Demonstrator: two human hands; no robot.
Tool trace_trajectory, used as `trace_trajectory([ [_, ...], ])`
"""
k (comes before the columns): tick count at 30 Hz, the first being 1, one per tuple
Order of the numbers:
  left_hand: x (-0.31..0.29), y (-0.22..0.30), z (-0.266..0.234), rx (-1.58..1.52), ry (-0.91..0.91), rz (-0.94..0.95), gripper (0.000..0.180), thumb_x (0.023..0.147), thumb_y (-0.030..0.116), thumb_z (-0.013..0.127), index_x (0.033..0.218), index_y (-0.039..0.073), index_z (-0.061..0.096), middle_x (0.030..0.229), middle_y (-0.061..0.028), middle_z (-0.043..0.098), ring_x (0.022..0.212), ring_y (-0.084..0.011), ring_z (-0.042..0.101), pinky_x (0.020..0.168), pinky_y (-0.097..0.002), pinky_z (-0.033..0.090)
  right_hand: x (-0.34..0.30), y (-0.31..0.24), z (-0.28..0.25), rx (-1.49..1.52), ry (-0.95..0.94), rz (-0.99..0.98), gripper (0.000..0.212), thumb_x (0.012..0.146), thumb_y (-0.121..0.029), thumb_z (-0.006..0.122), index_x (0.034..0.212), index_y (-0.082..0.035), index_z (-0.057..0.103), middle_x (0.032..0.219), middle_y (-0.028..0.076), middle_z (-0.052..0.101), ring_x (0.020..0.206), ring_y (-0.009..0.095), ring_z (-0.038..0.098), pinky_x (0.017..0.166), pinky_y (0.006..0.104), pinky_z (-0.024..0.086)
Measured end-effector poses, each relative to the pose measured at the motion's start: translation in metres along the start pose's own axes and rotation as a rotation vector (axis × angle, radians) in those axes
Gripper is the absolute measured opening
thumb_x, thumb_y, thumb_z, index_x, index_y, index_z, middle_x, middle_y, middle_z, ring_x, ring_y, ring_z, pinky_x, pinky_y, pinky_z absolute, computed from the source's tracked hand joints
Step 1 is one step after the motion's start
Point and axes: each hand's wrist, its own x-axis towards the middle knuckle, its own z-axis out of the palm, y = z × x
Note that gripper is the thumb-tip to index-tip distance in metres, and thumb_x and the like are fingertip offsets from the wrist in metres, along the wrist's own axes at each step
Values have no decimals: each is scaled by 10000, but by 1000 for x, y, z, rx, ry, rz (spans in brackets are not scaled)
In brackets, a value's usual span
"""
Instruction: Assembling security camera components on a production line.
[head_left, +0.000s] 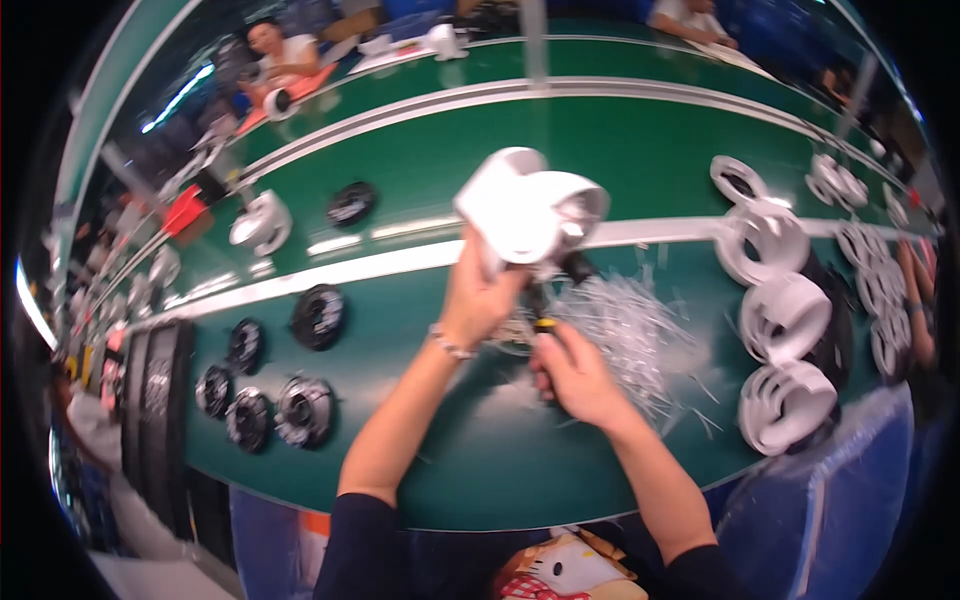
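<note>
My left hand [480, 295] is closed round the underside of a glossy white plastic housing [510, 215], lifted above the bench's far edge. The housing has a rounded, hooded opening on its right with a shiny inside. Below it, my right hand [578, 375] grips a black hand tool [544, 326] with a yellow band, pointing up toward the housing. Its tip is hidden, so its exact kind cannot be made out. A short dark part [577, 266] shows under the housing's right side. Beside my right hand lies a loose pile of thin translucent strips [625, 325].
Several black round parts [318, 317] lie on the green bench [480, 440] at left. White ring-shaped housings [785, 405] stand in a row at right. Beyond a pale rail runs a green belt [630, 150] carrying a white housing [262, 222] and a black disc [351, 203]. Other people [285, 60] sit across.
</note>
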Motion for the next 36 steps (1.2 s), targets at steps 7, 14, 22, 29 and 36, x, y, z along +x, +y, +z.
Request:
trace_trajectory([
  [7,11,-20,23,234,69,407,711,675,145,593,1265,-8,227,1243,-241,328,1183,-360,315,994,-360,233,-11,5,-7,111,122,31,252,902,-320,374,836,-82,424,632,-6,417,445,61,411,359,191,346],
  [14,12,-3,1,174,239,376,675,677,66,551,1257,-7,214,1184,-223,374,1129,-353,372,938,-359,297,-7,8,-2,214,87,35,339,908,-289,352,1097,-15,411,747,37,468,540,102,483,413,220,432],
  [22,92,-82,-14,-719,116,-533,544,738,511,417,1139,144,440,1108,-105,509,907,-230,554,700,-405,485,-23,-9,-2,333,-58,-268,432,872,-297,385,1167,13,328,849,94,468,669,159,513,552,274,475],
  [29,136,-139,24,-904,-132,-577,613,665,623,429,1130,226,479,1133,-42,524,1011,-221,493,772,-424,375,-20,-5,1,343,-126,-268,426,843,-264,468,1139,24,364,863,105,481,687,184,528,597,313,488],
  [36,148,-118,31,732,211,-382,748,806,601,267,717,-56,613,670,-220,599,573,-321,610,616,-370,504,-17,-8,-2,310,-126,-292,370,826,-181,471,1121,27,390,864,107,518,715,165,543,636,290,479],
])
